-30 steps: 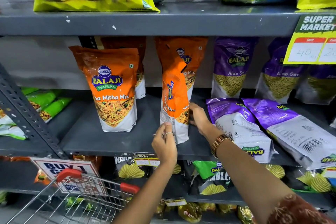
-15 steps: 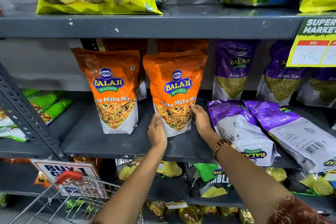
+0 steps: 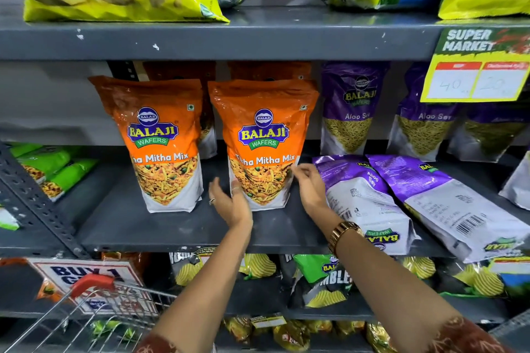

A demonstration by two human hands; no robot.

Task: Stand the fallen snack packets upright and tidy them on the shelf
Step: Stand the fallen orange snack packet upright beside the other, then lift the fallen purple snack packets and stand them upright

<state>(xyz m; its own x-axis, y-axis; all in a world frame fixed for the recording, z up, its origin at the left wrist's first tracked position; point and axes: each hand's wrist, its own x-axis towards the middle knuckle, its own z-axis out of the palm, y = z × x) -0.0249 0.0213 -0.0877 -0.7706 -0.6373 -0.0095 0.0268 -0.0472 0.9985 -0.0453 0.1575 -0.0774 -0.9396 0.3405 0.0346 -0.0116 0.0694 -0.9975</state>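
1. Two orange packets are standing up side by side in the middle of the frame, on the gray shelf
2. The right orange packet is sitting just right of the middle, and both hands are at its bottom corners
3. The left hand is reaching up from the bottom middle of the frame, with its fingers spread loosely and its fingertips touching the packet's lower left corner, not closing around it
4. The right hand is sitting at the packet's lower right edge, with its fingers curled a little and touching the edge; I cannot tell if they are pinching it
5. A gold watch is showing on the right wrist
6. The left orange packet is standing up by itself, left of the middle
7. Two purple packets are lying flat at the right of the frame: the near one just beside the right hand, and the far one to its right
8. More purple packets are standing up behind them, at the upper right
9. A cart with a red handle is showing at the lower left
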